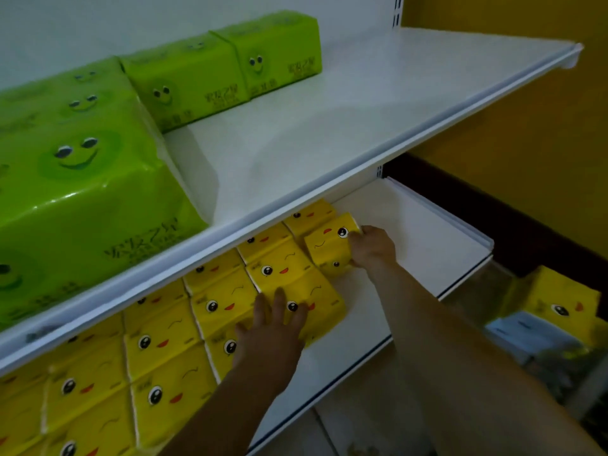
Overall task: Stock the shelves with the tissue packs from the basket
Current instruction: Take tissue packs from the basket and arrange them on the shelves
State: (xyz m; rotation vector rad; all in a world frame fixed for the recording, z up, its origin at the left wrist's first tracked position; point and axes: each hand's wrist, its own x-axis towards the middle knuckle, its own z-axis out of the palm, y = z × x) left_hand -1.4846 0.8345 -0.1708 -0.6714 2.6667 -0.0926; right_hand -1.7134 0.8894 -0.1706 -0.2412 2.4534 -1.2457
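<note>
While the right hand (373, 246) is clamped on a tilted yellow tissue pack (330, 246) at the lower shelf (424, 232) row's end, neighbours should be steadied under the flat, spread left hand (273, 327).

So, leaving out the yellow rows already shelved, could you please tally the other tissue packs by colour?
Green bundles on the upper shelf: 3
Yellow pack gripped by the right hand: 1
Yellow basket pack, the only one clear in the blurred basket: 1
Total: 5
</note>
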